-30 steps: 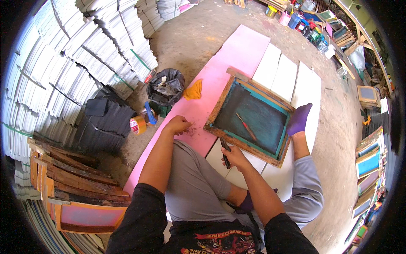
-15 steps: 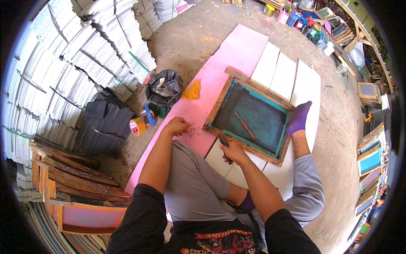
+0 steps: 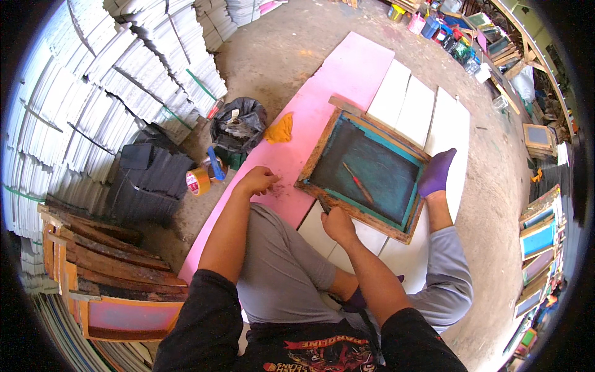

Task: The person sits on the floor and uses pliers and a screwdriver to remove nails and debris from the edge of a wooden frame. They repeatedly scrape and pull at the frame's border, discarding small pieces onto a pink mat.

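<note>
A wooden screen-printing frame (image 3: 365, 216) with dark mesh and a teal border lies in front of me, across pink and white boards. On its mesh rests a slim screwdriver (image 3: 358, 183) with a red handle. My right hand (image 3: 338, 224) is closed round a black hand tool (image 3: 323, 203), whose tip meets the frame's near edge; the fist hides most of it. To the left, my left hand (image 3: 259, 181) hovers over the pink board (image 3: 350, 74) beside scattered dark bits (image 3: 277, 187). Its fingers are curled together, and whatever they may hold is hidden. My purple-socked foot (image 3: 438, 172) presses against the frame's right side.
An orange cloth (image 3: 280, 128) lies on the pink board's left edge. Beyond it stand a black plastic bag (image 3: 238, 127) and tape rolls (image 3: 199, 181). Stacked white sheets (image 3: 118, 80) rise at left, above wooden frames (image 3: 118, 266). More frames (image 3: 540, 239) lean at right.
My right hand has turned and moved slightly up toward the frame's near edge with the tool. My left hand has shifted only a little, over the pink board.
</note>
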The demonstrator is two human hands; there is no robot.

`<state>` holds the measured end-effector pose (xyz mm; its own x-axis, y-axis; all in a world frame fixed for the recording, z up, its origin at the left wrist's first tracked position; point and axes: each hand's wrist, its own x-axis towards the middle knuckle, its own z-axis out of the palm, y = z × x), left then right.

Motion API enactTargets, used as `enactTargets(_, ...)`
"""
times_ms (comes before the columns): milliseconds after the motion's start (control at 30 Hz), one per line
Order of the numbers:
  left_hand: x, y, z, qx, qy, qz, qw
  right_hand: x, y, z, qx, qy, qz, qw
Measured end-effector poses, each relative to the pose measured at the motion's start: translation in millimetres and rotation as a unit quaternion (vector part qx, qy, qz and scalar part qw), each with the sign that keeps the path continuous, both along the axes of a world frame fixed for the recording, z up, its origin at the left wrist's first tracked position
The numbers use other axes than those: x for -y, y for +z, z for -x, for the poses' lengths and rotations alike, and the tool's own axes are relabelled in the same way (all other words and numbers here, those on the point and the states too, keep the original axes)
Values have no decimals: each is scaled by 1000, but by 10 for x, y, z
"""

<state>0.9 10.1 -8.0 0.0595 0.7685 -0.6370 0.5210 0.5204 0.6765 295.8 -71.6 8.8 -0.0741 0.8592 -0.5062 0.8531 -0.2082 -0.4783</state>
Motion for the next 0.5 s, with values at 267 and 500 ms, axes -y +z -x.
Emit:
enactTargets(267,-7,63,-21,-2,0,0,1000,57,-96,33,-10,-31,-17,999)
enactTargets(500,27,100,-18,8,4,-2,1000,135,-173,106,19,-49,-8,999)
